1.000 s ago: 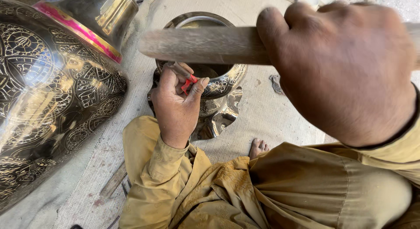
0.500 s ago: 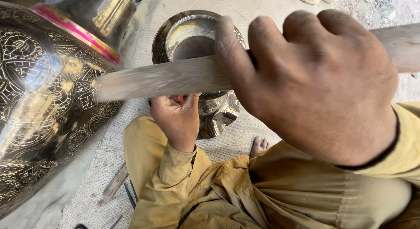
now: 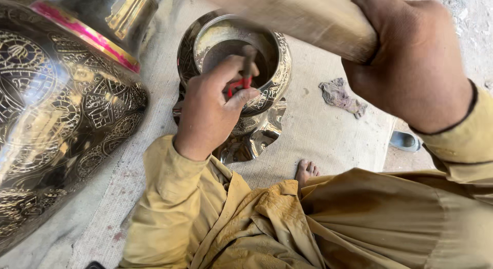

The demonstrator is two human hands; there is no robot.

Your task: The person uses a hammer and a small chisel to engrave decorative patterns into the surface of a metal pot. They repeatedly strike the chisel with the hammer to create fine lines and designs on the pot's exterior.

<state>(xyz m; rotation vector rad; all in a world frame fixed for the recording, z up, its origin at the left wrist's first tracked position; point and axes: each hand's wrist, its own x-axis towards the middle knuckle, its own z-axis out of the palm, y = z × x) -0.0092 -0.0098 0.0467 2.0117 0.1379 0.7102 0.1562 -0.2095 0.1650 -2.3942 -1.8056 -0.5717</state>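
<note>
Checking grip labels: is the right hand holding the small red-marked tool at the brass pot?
No, the right hand grips a thick wooden handle, while the left hand pinches the small red-marked tool at the brass pot.

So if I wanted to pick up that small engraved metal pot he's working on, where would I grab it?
Probably by the neck of the small metal pot, just under its flared rim, coming from the far right side. The mouth stands open upward, and the left hand, holding a red-handled tool, occupies the near-left rim. The large engraved vessel crowds the left.
</note>
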